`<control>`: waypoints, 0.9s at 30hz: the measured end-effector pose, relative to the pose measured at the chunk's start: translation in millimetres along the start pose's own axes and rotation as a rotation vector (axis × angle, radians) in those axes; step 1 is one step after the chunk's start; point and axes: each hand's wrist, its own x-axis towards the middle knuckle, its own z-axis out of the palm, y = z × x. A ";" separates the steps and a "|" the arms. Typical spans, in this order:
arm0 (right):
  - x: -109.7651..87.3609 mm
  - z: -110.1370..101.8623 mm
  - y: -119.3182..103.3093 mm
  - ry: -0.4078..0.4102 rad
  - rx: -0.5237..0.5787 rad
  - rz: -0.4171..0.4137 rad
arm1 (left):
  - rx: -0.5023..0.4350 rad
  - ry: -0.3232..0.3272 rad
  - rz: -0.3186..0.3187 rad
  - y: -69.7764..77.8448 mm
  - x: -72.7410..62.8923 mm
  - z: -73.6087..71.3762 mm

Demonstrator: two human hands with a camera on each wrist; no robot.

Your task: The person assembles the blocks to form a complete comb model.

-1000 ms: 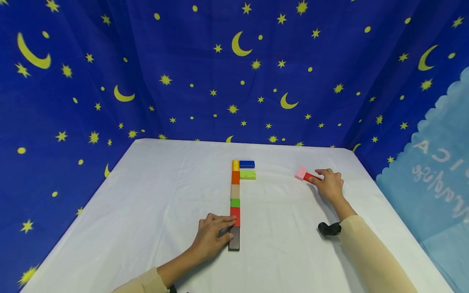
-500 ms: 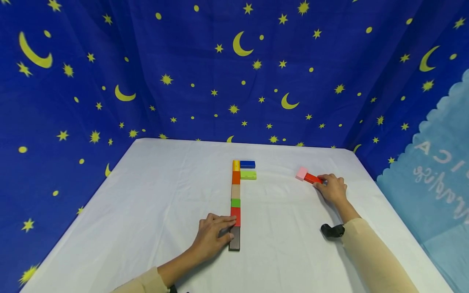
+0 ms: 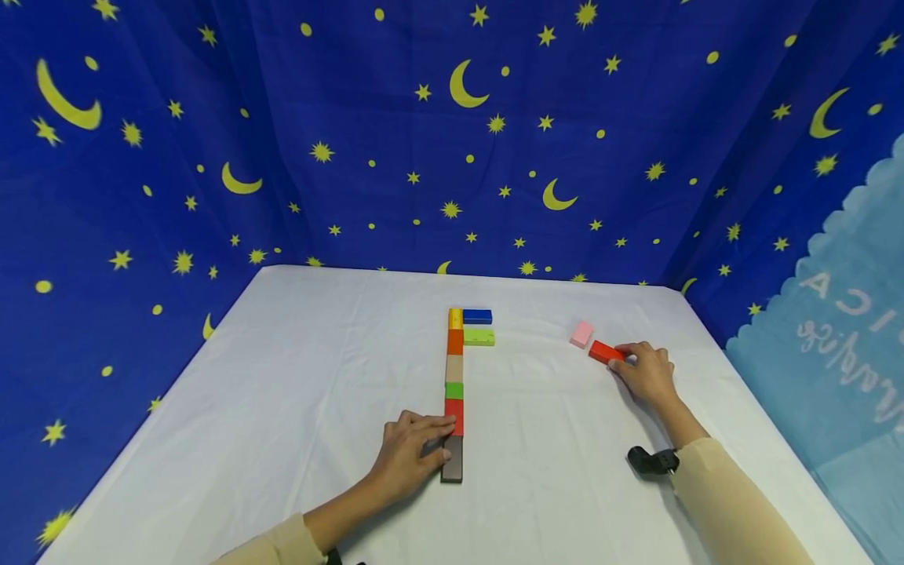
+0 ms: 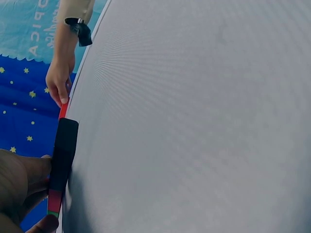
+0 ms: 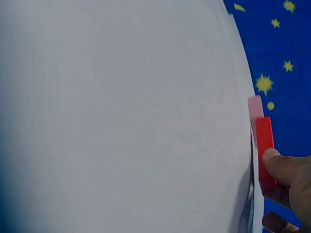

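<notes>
My right hand [image 3: 648,373] pinches one end of a red block [image 3: 603,352] between thumb and fingers, with its far end pointing toward a pink block [image 3: 582,334]. A small gap separates these two. Whether the red block touches the cloth I cannot tell. My left hand [image 3: 410,455] lies against the near end of a straight row of blocks. Its fingertips touch another red block [image 3: 457,420], and its thumb touches the dark grey block [image 3: 453,463]. Farther along the row come green [image 3: 454,391], beige [image 3: 454,367], orange [image 3: 455,341] and yellow [image 3: 455,318] blocks.
A blue block [image 3: 478,316] and a lime-green block [image 3: 479,337] stick out rightward from the row's far end. White cloth [image 3: 339,377] covers the table. Behind it hangs a blue star-and-moon curtain [image 3: 395,141]; a light blue cloth [image 3: 840,337] hangs at the right.
The right hand has drawn the held red block to the right and nearer, away from the pink block it was against. The left hand and the row have stayed put.
</notes>
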 end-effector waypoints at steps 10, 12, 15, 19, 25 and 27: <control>-15.2 14.3 -38.4 -0.047 0.070 -0.150 | 0.002 0.001 -0.002 -0.4 0.8 -1.4; -15.8 20.1 -49.2 -0.054 0.078 -0.182 | 0.001 -0.003 -0.006 -0.1 0.8 -1.1; -15.2 28.5 -64.6 -0.064 0.097 -0.231 | -0.006 -0.009 -0.012 0.7 0.9 -0.6; -12.9 38.2 -81.4 -0.071 0.117 -0.290 | -0.012 -0.009 -0.011 1.7 1.2 -0.1; -9.3 51.5 -102.4 -0.082 0.122 -0.338 | -0.003 -0.005 -0.006 0.5 1.2 1.2; -7.6 55.8 -110.3 -0.091 0.122 -0.347 | -0.002 -0.003 -0.006 -0.1 1.1 1.4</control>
